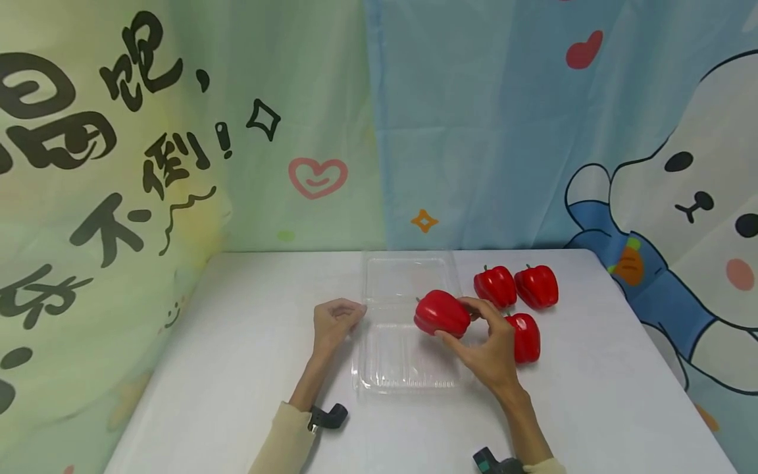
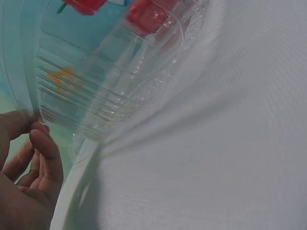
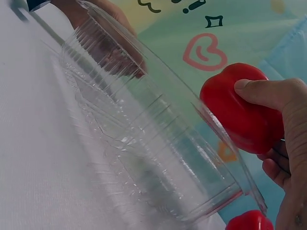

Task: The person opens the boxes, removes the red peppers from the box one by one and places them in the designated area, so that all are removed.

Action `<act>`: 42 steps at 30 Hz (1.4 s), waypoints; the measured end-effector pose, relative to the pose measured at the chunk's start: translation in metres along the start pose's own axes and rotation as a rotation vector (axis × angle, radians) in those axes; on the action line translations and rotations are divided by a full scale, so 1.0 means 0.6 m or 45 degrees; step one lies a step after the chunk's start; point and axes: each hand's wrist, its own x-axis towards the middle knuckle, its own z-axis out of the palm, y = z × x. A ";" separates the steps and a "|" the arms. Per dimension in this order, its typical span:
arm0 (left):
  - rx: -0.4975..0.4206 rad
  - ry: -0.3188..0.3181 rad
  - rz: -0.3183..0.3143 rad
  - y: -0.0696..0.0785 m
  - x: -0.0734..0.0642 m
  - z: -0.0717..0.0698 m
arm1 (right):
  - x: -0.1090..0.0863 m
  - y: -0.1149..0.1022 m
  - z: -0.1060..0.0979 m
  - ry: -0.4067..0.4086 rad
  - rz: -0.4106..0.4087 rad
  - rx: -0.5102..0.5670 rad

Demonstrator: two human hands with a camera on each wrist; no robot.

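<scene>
My right hand (image 1: 493, 347) grips a red bell pepper (image 1: 441, 313), thumb on its near side and fingers at its right end. The pepper is over the right part of a clear plastic clamshell container (image 1: 385, 359), whose lid (image 1: 403, 276) lies folded back toward the curtain. In the right wrist view, the held pepper (image 3: 237, 108) overlaps the container's rim, with the thumb pressed on its red skin. At the container's left edge, my left hand (image 1: 336, 321) pinches the thin rim between thumb and finger, as the left wrist view shows.
Beyond my right hand are three more red bell peppers: one at the back (image 1: 495, 286), one at the back right (image 1: 537, 287) and one nearer (image 1: 524, 338), partly hidden by the hand. A white cloth covers the table (image 1: 616, 395). A printed curtain (image 1: 474, 131) hangs behind.
</scene>
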 end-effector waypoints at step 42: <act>0.004 0.017 -0.012 -0.001 -0.009 0.000 | -0.014 0.024 -0.070 0.153 -0.043 -0.087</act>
